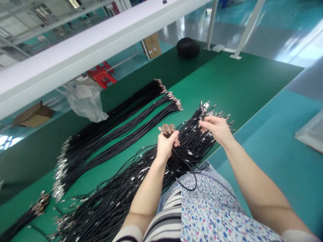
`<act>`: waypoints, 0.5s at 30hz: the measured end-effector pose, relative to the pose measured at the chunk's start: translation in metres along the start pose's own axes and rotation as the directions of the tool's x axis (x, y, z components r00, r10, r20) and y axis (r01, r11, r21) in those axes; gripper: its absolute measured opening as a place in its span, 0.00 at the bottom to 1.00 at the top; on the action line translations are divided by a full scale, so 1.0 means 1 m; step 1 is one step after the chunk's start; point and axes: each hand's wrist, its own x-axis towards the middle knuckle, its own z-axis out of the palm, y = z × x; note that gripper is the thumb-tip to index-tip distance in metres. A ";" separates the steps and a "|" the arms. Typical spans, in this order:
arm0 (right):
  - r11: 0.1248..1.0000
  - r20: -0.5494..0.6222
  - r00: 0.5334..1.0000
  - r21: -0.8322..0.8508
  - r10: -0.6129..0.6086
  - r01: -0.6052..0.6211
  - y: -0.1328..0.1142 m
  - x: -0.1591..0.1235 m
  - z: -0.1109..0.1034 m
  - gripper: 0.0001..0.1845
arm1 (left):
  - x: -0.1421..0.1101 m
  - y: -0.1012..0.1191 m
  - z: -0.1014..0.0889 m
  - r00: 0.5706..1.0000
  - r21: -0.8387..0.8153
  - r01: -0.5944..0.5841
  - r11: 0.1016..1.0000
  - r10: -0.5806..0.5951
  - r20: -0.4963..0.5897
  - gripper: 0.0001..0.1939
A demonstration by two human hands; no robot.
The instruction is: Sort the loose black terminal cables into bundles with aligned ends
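My left hand (166, 144) is closed round a bunch of black cables, and their copper-coloured connector ends (166, 129) stick up above the fist. To its right, my right hand (217, 127) pinches the end of a black cable near its metal tip. Both hands are over a large loose pile of black cables (141, 174) with small white labels or sleeves, spread along the near side of the green table (252, 80). One cable loops down from my left hand towards the apron.
Sorted cable bundles (121, 131) lie beyond the pile, their ends lined up. Another bundle (37, 206) is at lower left. A clear plastic bag (85, 97), a black round object (188, 47), a white overhead beam (101, 43) and a red stool (102, 75) are farther off.
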 end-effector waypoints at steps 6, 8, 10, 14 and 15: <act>0.999 0.398 0.917 0.016 0.030 -0.040 -0.024 -0.024 0.045 0.13 | -0.007 -0.004 0.000 0.999 0.065 -0.026 0.998 0.023 0.037 0.12; 1.000 0.453 0.891 -0.001 -0.003 0.004 -0.020 -0.028 0.052 0.14 | -0.011 -0.003 -0.004 0.999 0.079 -0.028 0.996 0.025 0.041 0.12; 0.986 0.492 0.866 -0.080 -0.090 0.148 -0.020 -0.032 0.055 0.14 | -0.013 -0.002 -0.006 0.999 0.065 -0.027 0.997 0.025 0.040 0.11; 0.867 0.547 0.804 -0.259 -0.232 0.426 -0.028 -0.040 0.056 0.13 | -0.013 -0.003 -0.006 1.000 0.042 -0.015 0.999 0.014 0.022 0.10; 0.863 0.552 0.800 -0.261 -0.235 0.433 -0.027 -0.041 0.056 0.12 | -0.013 -0.003 -0.005 0.999 0.057 -0.011 0.998 0.009 0.035 0.09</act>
